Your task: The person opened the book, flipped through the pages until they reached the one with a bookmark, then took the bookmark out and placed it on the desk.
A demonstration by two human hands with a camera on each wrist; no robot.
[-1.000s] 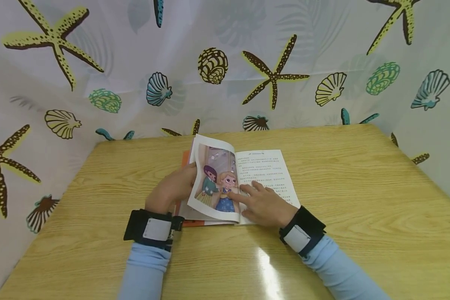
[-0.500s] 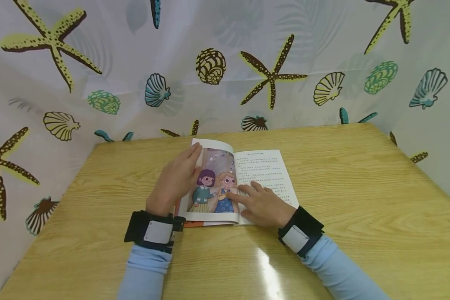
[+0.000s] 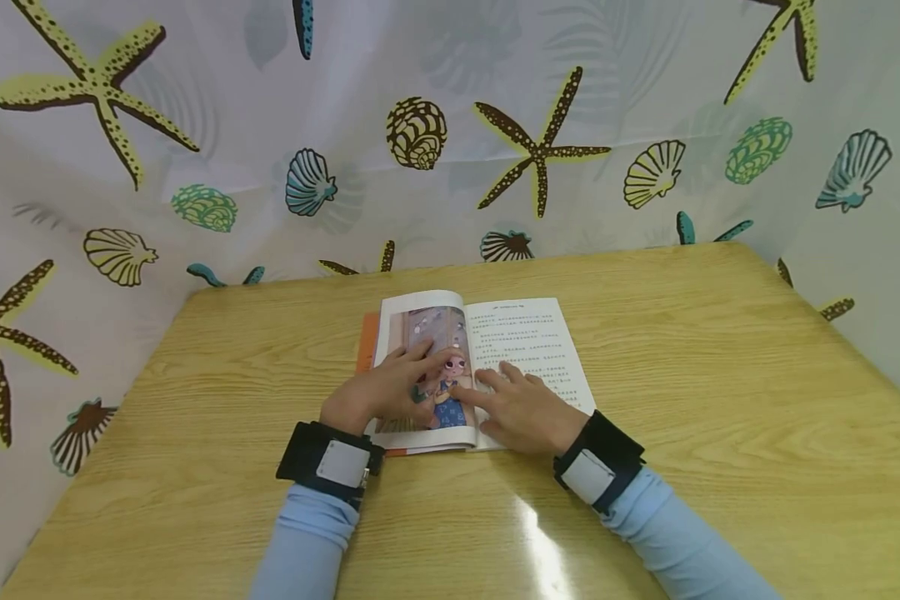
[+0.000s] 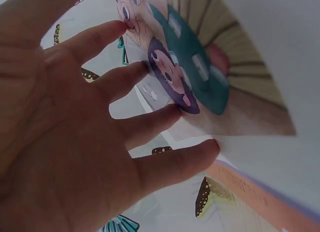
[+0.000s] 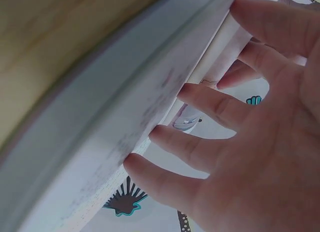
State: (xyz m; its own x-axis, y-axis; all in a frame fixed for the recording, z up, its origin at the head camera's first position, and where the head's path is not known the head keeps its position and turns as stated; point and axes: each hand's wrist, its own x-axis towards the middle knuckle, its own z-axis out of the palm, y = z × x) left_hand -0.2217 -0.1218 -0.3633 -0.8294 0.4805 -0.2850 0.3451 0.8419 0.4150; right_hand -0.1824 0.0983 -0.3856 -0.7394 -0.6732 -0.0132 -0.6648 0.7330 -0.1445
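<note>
An open book point(image 3: 521, 329) lies on the wooden table, a text page on its right and a colour illustration point(image 3: 431, 329) of two cartoon figures on its left. My left hand point(image 3: 386, 387) rests over the illustrated page with fingers spread; in the left wrist view its fingertips point(image 4: 207, 148) meet the paper. My right hand point(image 3: 528, 412) lies over the lower part of the text page near the spine, one finger reaching onto the picture. The right wrist view shows its spread fingertips point(image 5: 135, 164) on the page. Part of the illustration is hidden under my left hand.
An orange cover edge point(image 3: 367, 342) shows along the book's left side. The wooden table point(image 3: 690, 358) extends around the book. Behind it hangs a white cloth point(image 3: 465, 50) printed with starfish and shells. Both wrists wear black straps point(image 3: 600, 460).
My left hand first held the turning page at its left edge, then pressed it down and slid right across the picture. The page now lies flatter. My right hand stays in place.
</note>
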